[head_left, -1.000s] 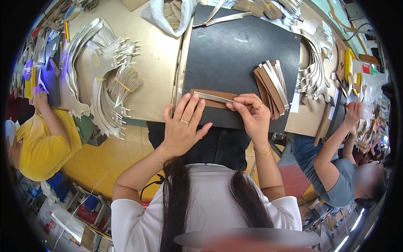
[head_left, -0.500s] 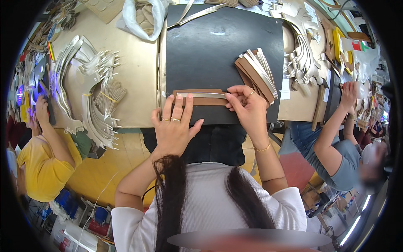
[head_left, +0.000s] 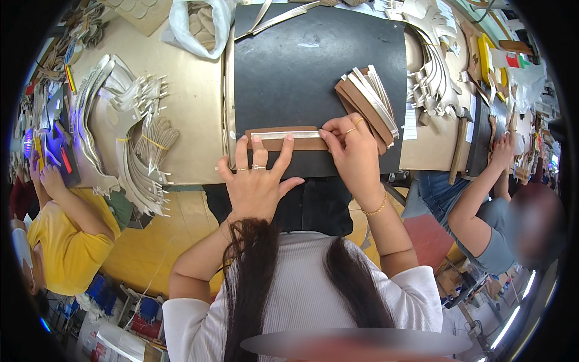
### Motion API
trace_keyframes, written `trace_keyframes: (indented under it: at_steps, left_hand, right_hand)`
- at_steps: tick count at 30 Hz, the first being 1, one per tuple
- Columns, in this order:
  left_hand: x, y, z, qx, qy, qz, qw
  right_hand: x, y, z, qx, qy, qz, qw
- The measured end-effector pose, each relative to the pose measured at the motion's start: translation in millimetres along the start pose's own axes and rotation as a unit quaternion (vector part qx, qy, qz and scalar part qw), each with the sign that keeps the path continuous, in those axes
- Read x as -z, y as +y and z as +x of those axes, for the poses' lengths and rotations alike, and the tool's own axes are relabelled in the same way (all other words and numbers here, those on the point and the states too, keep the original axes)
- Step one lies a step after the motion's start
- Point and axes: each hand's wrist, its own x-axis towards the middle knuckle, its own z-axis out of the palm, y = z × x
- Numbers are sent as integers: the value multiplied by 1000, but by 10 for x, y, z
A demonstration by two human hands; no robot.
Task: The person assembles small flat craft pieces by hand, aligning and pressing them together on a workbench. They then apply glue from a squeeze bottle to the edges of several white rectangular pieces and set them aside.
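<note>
A brown flat strip (head_left: 309,145) lies along the near edge of the black mat (head_left: 307,78). On top of it, lengthwise, runs a narrower silvery strip (head_left: 301,135). My left hand (head_left: 253,190) has its fingers spread, with several fingertips pressing on the left and middle part of the two strips. At their right end, my right hand (head_left: 356,157) pinches the silvery strip between thumb and forefinger. Just beyond my right hand sits a fanned stack of similar brown and silvery strips (head_left: 369,105).
Bundles of pale cut pieces lie at left (head_left: 129,145) and at right (head_left: 431,66). A hammer (head_left: 459,148) rests right of the mat. A plastic bag of beige pieces (head_left: 205,27) and loose silvery strips (head_left: 274,23) are at the back. Co-workers sit on both sides.
My left fingers have spread wider along the strips, the hand shifting slightly right. My right hand has turned a little and keeps its pinch at the right end.
</note>
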Motion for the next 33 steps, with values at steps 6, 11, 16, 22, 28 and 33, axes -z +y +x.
trace_keyframes:
  at_steps: [6,11,16,22,28,33]
  left_hand:
    - [-4,-34,-4,-17,9,8,1000]
    - [-12,-149,-11,27,45,-168,984]
    - [-35,-375,20,79,121,-275,951]
    - [-45,-561,16,52,118,-226,965]
    - [-40,-536,-27,26,109,-178,978]
    - [-28,-539,-13,30,108,-190,975]
  right_hand:
    - [-31,-27,-79,153,-12,-152,976]
    - [24,-197,-19,150,0,-104,983]
    - [-118,-316,149,160,-60,-37,985]
    - [-200,-335,240,160,-92,-53,981]
    - [-178,-351,260,149,-117,-86,978]
    - [-133,-379,274,178,-124,-87,972]
